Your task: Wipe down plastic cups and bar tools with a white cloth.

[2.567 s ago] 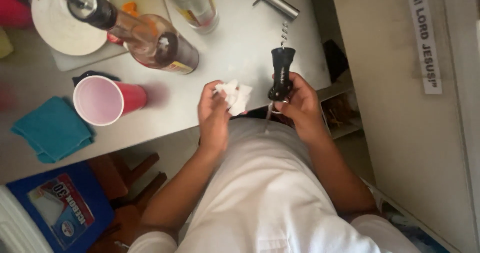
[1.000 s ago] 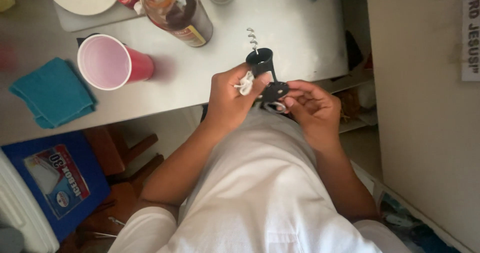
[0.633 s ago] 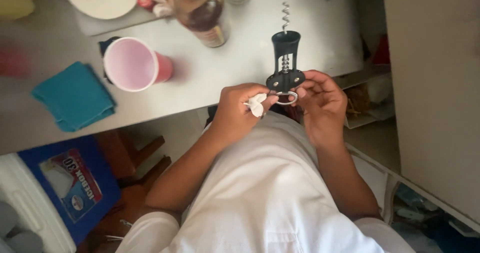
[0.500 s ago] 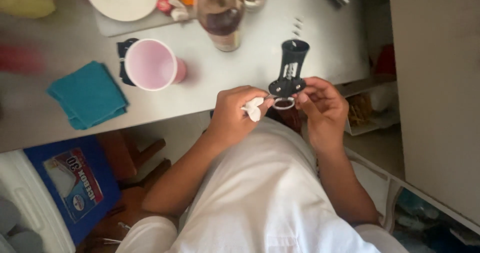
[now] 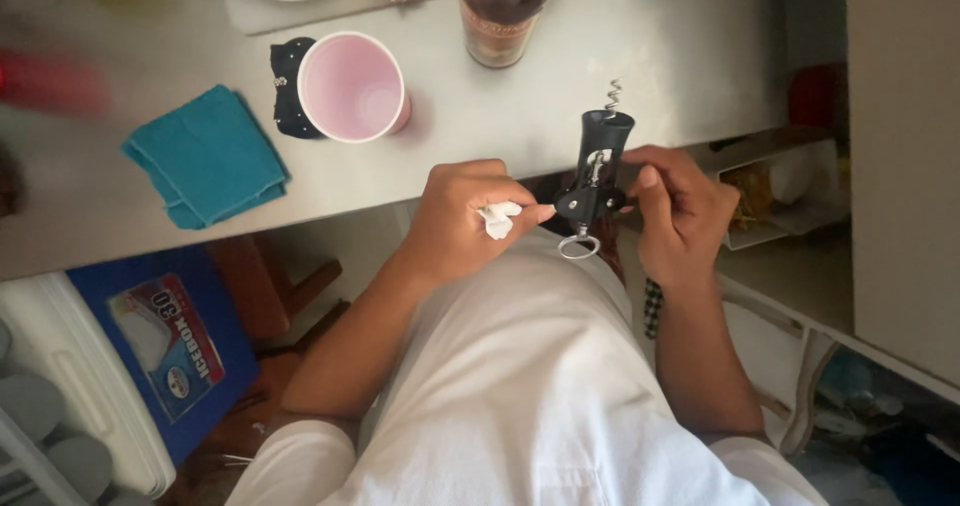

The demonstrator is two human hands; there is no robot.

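Together both hands (image 5: 465, 216) (image 5: 680, 211) grip the black corkscrew (image 5: 597, 166) upright.

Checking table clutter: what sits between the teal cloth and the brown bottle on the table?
In the head view, a pink cup stands between the teal cloth and the brown bottle, with a small black item against the cup's cloth-facing side.

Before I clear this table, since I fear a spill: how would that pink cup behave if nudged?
The pink cup looks like thin plastic and seems empty, so it is probably light and would slide or tip easily. It stands upright on the smooth table, narrower at the base, which likely makes it top-heavy. On its side, its round wall would probably let it roll.
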